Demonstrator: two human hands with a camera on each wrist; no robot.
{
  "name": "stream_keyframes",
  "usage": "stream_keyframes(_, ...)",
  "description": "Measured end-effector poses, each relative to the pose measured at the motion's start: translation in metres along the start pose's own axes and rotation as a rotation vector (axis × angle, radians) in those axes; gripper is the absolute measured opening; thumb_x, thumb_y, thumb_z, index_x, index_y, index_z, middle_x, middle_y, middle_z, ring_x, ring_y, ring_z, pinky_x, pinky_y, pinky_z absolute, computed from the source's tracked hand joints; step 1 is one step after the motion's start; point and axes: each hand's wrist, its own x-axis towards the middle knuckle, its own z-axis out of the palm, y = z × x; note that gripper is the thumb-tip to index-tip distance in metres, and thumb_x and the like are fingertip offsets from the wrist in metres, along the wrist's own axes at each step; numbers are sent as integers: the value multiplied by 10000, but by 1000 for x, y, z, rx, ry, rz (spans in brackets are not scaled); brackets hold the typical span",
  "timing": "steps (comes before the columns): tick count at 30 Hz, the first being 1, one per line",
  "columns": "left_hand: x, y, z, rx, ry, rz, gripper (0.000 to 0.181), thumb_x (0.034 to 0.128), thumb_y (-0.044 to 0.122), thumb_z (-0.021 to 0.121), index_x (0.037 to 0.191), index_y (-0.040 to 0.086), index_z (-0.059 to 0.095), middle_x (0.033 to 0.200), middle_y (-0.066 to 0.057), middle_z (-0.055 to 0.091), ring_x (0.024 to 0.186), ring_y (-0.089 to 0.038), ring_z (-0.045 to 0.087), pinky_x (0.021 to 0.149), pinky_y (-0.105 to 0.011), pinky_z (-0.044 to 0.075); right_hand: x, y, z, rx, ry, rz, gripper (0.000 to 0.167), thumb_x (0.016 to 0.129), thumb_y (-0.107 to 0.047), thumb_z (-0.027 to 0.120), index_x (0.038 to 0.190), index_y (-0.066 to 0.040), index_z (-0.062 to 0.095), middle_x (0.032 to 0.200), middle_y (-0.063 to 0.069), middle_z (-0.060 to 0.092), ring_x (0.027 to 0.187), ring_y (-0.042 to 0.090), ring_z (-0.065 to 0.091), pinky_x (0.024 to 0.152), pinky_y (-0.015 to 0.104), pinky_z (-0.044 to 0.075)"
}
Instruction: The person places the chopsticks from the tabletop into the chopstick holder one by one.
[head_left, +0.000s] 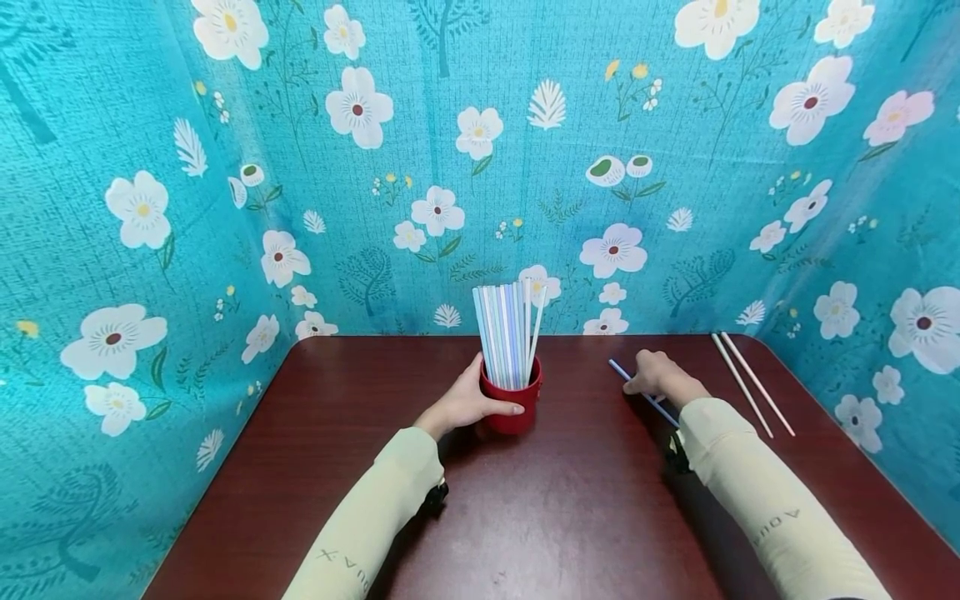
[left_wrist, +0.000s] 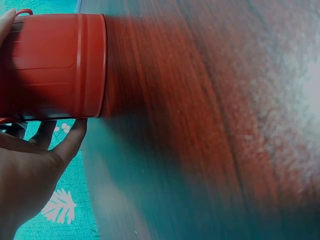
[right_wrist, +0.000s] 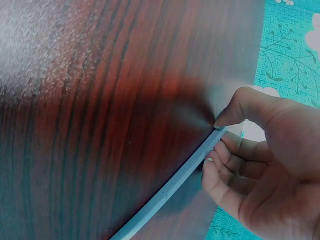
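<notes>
In the head view a red bucket [head_left: 512, 410] stands upright on the table, holding several pale blue, white and lilac chopsticks [head_left: 504, 333]. My left hand [head_left: 468, 400] grips the bucket from its left side, thumb across the front. The left wrist view shows the bucket's red wall [left_wrist: 55, 65] with fingers of the left hand [left_wrist: 30, 170] around it. To the right, my right hand [head_left: 660, 375] pinches a blue chopstick [head_left: 618, 368] lying slantwise at the tabletop. In the right wrist view, thumb and fingers of that hand [right_wrist: 270, 160] meet at this chopstick [right_wrist: 170, 187].
Two cream chopsticks [head_left: 753, 379] lie side by side near the right edge of the dark red-brown table [head_left: 555, 517]. A turquoise flowered cloth [head_left: 420, 125] hangs behind the table and along both sides.
</notes>
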Motion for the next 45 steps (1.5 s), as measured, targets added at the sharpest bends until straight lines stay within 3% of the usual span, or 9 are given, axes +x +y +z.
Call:
stream_keyframes(13, -2, 2, 1, 4, 8, -13, 974, 759, 321, 918, 1519, 320, 309, 1441, 47, 509, 1304, -210, 493, 961, -446, 560, -7, 2, -7, -5, 4, 7, 214, 892, -158, 750, 917, -4, 603, 845, 136, 581, 735, 258, 605, 552, 339, 586)
stream_keyframes(21, -2, 2, 1, -1, 8, -17, 966, 762, 326, 915, 1517, 316, 313, 1438, 48, 513, 1299, -206, 499, 969, -445, 555, -14, 9, -14, 42, 10, -44, 111, 906, -42, 663, 937, 50, 609, 841, 177, 582, 697, 263, 625, 530, 353, 598)
stream_keyframes(26, -1, 2, 1, 3, 6, -16, 981, 760, 328, 916, 1525, 321, 302, 1445, 50, 507, 1302, -206, 497, 974, -446, 553, -19, 10, -25, 66, 65, -107, 88, 896, -19, 593, 898, 70, 594, 748, 168, 606, 568, 223, 658, 502, 356, 594)
stream_keyframes(31, -1, 0, 1, 1, 9, -20, 992, 753, 333, 921, 1526, 336, 299, 1443, 66, 506, 1303, -187, 495, 974, -440, 553, -24, 7, -37, 85, 111, -168, 116, 939, -31, 580, 902, 79, 584, 727, 162, 620, 545, 216, 671, 516, 367, 598)
stream_keyframes(38, -3, 1, 1, -4, 6, -20, 990, 756, 330, 919, 1527, 323, 299, 1450, 48, 505, 1309, -207, 491, 962, -446, 560, -34, -9, -49, 74, 167, -205, 179, 989, -68, 569, 1005, 109, 592, 811, 178, 652, 640, 216, 654, 557, 359, 588)
stream_keyframes(45, -2, 1, 1, -2, 10, -15, 977, 763, 332, 913, 1527, 305, 305, 1445, 36, 510, 1304, -219, 497, 966, -451, 556, -45, -40, -60, 177, 291, -254, 156, 996, -72, 590, 1013, 83, 596, 895, 224, 712, 589, 223, 687, 551, 379, 603)
